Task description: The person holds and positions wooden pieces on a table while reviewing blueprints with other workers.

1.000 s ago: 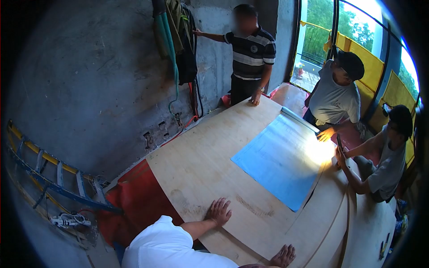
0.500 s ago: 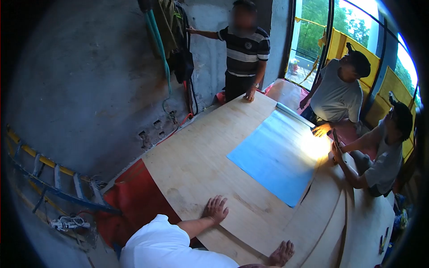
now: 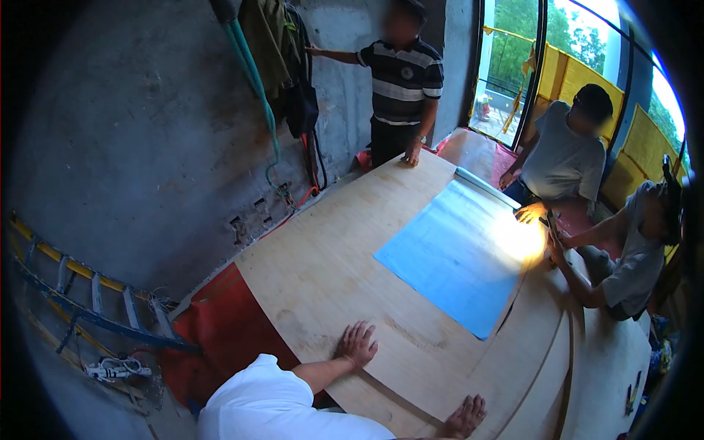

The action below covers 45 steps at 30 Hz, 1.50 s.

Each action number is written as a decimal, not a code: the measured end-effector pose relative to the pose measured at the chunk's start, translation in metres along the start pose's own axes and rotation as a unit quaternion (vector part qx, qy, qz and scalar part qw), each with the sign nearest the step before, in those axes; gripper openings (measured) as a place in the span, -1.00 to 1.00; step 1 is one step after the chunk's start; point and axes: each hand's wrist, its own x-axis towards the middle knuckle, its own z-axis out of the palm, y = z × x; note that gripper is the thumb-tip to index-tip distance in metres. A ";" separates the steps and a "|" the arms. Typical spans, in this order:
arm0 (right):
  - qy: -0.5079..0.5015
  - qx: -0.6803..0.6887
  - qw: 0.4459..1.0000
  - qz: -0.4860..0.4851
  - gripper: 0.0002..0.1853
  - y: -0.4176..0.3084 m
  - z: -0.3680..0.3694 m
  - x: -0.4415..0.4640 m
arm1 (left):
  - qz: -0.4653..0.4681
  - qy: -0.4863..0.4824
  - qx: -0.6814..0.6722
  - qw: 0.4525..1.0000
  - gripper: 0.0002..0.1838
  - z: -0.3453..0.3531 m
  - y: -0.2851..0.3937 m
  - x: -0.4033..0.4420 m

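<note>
My left hand (image 3: pixel 357 345) lies palm down near the front edge of a large plywood sheet (image 3: pixel 323 253), its fingers spread. Further right, my right hand (image 3: pixel 466 416) rests on the same wood with fingers stretched out; its wrist is cut off by the lower frame edge. Neither hand holds anything. Beyond them a blue sheet (image 3: pixel 447 257) is spread on the plywood, its far end rolled into a tube (image 3: pixel 488 188). A co-worker's hand (image 3: pixel 529 213) is at the roll's right end, in a bright patch of light.
Across the plywood stand a person in a striped shirt (image 3: pixel 402 81) and two in grey shirts (image 3: pixel 561 158) (image 3: pixel 634 242). A ladder (image 3: pixel 95 292) lies left over red sheeting (image 3: pixel 227 330). Bags and cables (image 3: pixel 297 103) hang on the wall. More boards (image 3: pixel 609 359) overlap at right.
Both grey-shirted people have lowered their heads towards the table. My hands keep their places on the plywood, and the blue sheet stays put. The view has shifted slightly.
</note>
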 end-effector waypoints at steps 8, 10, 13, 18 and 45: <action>0.011 -0.002 1.000 -0.005 -0.60 -0.001 0.000 0.000 | 0.007 0.021 -0.003 1.000 -0.42 0.008 -0.004 -0.002; 0.017 0.003 1.000 -0.006 -0.61 -0.003 -0.003 0.000 | 0.001 0.011 -0.001 1.000 -0.41 0.006 -0.003 -0.002; 0.013 0.006 1.000 -0.004 -0.62 -0.006 -0.008 0.001 | 0.003 0.014 -0.003 1.000 -0.41 0.006 -0.003 -0.002; -0.007 -0.002 1.000 0.012 -0.62 -0.011 -0.013 0.001 | 0.009 0.018 0.007 1.000 -0.42 0.004 -0.002 -0.001; 0.005 -0.018 1.000 -0.005 -0.63 -0.002 -0.002 0.003 | 0.015 0.044 0.010 0.999 -0.42 0.007 -0.001 -0.001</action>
